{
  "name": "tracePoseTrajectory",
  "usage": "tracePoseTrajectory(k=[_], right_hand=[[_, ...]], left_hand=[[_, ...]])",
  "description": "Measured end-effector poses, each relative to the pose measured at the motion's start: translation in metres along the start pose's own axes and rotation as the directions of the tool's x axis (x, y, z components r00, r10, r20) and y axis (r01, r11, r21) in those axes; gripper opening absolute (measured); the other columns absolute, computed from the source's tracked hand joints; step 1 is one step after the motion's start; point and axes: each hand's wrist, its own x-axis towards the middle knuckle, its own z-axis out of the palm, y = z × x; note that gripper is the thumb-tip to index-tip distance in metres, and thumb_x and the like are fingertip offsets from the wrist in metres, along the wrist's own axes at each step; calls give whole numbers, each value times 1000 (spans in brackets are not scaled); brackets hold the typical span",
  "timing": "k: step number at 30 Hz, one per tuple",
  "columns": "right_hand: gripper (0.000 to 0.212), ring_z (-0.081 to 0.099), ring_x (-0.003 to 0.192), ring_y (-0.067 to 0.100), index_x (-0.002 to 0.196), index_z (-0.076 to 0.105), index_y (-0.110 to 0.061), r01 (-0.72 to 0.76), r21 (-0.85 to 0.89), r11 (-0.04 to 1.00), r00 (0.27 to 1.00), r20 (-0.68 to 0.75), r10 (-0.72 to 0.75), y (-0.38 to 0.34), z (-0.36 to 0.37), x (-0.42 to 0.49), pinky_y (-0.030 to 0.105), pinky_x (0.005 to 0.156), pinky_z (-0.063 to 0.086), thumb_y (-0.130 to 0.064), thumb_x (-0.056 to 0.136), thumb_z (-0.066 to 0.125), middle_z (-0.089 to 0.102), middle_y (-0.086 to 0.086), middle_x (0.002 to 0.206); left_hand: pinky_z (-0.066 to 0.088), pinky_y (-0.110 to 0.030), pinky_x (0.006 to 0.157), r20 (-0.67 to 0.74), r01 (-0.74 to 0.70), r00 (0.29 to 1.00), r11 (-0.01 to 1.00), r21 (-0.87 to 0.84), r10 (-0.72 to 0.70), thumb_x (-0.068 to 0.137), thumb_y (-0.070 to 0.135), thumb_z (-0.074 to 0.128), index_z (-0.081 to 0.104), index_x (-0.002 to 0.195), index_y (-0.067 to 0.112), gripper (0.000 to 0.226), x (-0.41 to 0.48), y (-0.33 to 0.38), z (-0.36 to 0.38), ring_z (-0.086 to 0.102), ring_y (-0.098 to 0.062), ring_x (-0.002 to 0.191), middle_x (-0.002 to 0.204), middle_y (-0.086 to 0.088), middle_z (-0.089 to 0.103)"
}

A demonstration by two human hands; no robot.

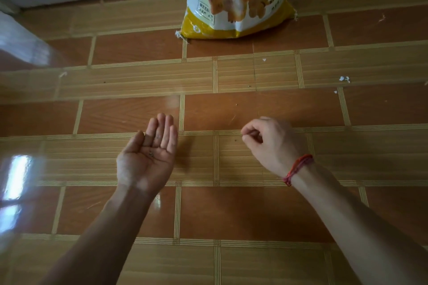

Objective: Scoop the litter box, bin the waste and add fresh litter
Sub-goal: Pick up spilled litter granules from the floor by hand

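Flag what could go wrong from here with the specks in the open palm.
The few dark specks lie loose on the flat left hand; a tilt could drop them onto the tiled floor. The right hand, fingers curled, may lose any speck it pinches; none is visible. White crumbs on the floor could be overlooked.

The left arm (104,227) and the right arm (352,215) are bare and are stretched forward, well apart. The left hand (146,157) is held flat with the palm turned up, and its fingers are straight and close together. The right hand (271,143) is turned palm down with its fingers curled in, and the thumb tip is pressed to the first finger; whether anything is pinched there cannot be seen.
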Motion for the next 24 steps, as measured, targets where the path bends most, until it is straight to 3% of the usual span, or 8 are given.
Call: tracePoseTrajectory(k=[8, 15, 19, 24], right_hand=[[7, 61, 80, 12, 86, 73, -20, 27, -33, 999, 997, 69, -24, -8, 15, 7, 32, 69, 57, -25, 88, 69, 62, -5, 86], [14, 58, 84, 13, 89, 66, -18, 11, -100, 995, 991, 137, 3, -13, 12, 8, 25, 71, 50, -26, 96, 57, 57, -5, 93], [12, 60, 84, 12, 91, 66, -21, 5, 3, 1000, 997, 78, -5, -21, 6, 7, 30, 74, 54, -29, 95, 58, 60, -4, 94], [8, 55, 75, 3, 90, 65, -24, 123, 168, 978, 990, 47, -132, -57, -5, -1, 14, 68, 45, -28, 94, 59, 59, -9, 87]], left_hand=[[61, -43, 82, 0, -11, 1000, 999, -35, 11, 105, 21, 34, 77, 92, -3, 52, 3, 8, -3, 72, -28, 105, 116, -10, 73], [61, -43, 83, -3, 24, 1000, 1000, -14, -24, 105, 22, 34, 78, 90, -4, 54, 4, -1, -4, 73, -29, 105, 117, -11, 73], [61, -44, 83, -7, 72, 997, 997, -1, -72, 104, 23, 35, 78, 92, -5, 52, 4, -12, -3, 73, -31, 104, 117, -12, 73], [62, -47, 78, 12, 185, 982, 980, 76, -186, 90, 19, 44, 75, 94, -6, 41, -3, -45, 5, 75, -34, 94, 109, -20, 74]])
